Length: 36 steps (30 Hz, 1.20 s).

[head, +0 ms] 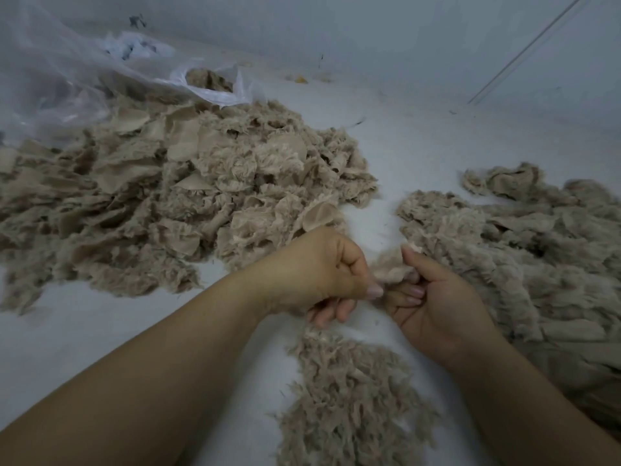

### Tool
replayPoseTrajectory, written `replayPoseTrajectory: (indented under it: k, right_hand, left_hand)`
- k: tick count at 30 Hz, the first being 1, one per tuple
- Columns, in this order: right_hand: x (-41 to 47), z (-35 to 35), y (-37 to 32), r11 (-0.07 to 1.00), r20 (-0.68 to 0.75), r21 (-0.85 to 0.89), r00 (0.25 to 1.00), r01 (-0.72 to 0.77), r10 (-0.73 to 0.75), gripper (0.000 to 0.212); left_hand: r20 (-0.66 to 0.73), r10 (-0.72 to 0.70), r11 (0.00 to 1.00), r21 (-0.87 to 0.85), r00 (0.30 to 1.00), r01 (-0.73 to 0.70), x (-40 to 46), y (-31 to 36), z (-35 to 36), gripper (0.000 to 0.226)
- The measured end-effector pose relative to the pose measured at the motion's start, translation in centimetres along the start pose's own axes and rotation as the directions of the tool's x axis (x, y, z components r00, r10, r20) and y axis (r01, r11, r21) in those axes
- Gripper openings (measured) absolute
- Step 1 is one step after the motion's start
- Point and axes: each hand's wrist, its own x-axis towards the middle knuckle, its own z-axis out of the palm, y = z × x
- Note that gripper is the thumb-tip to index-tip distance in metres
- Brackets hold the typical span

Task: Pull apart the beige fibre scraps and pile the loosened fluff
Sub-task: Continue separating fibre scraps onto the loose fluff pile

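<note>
The white floor (420, 136) takes up most of the view, and everything else is placed here against the big heap of scraps (181, 196) that covers its left and middle. That heap is the raw stock — backing patches and matted tufts tangled together, kept within easy reach. Behind the heap, at its far left edge, a clear plastic bag (67, 68) lies slumped with more beige fibre showing at its mouth; it is probably what the scraps came out of. To the right of the heap, across a bare strip of floor, a second spread of beige material (524, 250) lies flatter; whether it is finished or waiting I cannot tell.

In front of the heap, nearest the person, sits the pile of fluff (349, 398) — wispy, loose, with no backing in it. It lies right under the hands, so (a judgement) pulled fibre can simply drop onto it.

Just in front of the heap's near edge the two hands meet. The left hand (322, 274) is curled, thumb and forefinger pinched on one end of a small scrap (391, 267). The right hand (433, 304) faces palm up, fingers curled round the other end. Opposed grips suit tearing, and the scrap looks not yet parted.
</note>
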Motion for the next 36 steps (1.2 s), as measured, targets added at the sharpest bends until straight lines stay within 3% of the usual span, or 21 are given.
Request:
replayPoseTrajectory:
  k: [4, 5, 7, 10, 13, 16, 21, 26, 32, 36]
  right_hand:
    - [0.2, -0.1, -0.1, 0.999, -0.010, 0.046, 1.000, 0.014, -0.013, 0.022]
    - [0.2, -0.2, -0.1, 0.999, 0.004, 0.034, 1.000, 0.014, -0.014, 0.021]
    - [0.2, -0.1, 0.0, 1.000, 0.036, -0.001, 0.999, 0.011, -0.011, 0.023]
    - [0.1, 0.0, 0.0, 0.999, 0.082, -0.038, 0.997, 0.018, -0.014, 0.023]
    - [0.1, 0.0, 0.1, 0.997, 0.117, -0.077, 0.993, 0.004, 0.005, 0.014]
    - [0.0, 0.0, 0.2, 0.995, 0.115, -0.098, 0.993, -0.005, 0.016, 0.013]
    - [-0.1, 0.1, 0.1, 0.996, 0.140, -0.092, 0.990, -0.009, 0.022, 0.017]
    - [-0.2, 0.1, 0.0, 0.996, 0.087, -0.081, 0.995, -0.050, 0.057, 0.008]
    - [0.1, 0.0, 0.3, 0.998, 0.075, -0.065, 0.997, 0.008, -0.003, 0.012]
    - [0.2, -0.3, 0.3, 0.999, 0.096, -0.039, 0.995, 0.003, 0.001, 0.011]
  left_hand:
    - [0.259, -0.028, 0.985, 0.173, 0.965, -0.018, -0.8, 0.5, -1.0, 0.026]
    - [0.231, -0.024, 0.975, 0.219, 0.973, -0.028, -0.8, 0.6, -1.0, 0.031]
    - [0.029, 0.034, 0.972, 0.233, 0.999, -0.040, -0.4, 0.5, -0.5, 0.044]
    - [-0.357, 0.191, 0.974, 0.182, 0.914, -0.133, 0.8, 0.0, 0.3, 0.041]
    - [-0.352, 0.181, 0.983, 0.093, 0.918, -0.158, 1.1, -0.1, 1.5, 0.027]
    - [-0.384, 0.260, 0.965, 0.132, 0.886, -0.226, 1.3, -0.2, 2.5, 0.007]
    - [-0.550, 0.346, 0.936, 0.151, 0.760, -0.317, 1.6, -0.1, 2.4, 0.028]
    - [-0.459, 0.393, 0.917, 0.264, 0.797, -0.301, 1.5, -0.4, 2.4, 0.027]
    - [-0.374, 0.399, 0.914, 0.232, 0.837, -0.332, 1.6, -0.6, 2.7, 0.017]
    - [-0.356, 0.497, 0.835, 0.444, 0.791, -0.325, 1.6, -0.3, 2.3, 0.017]
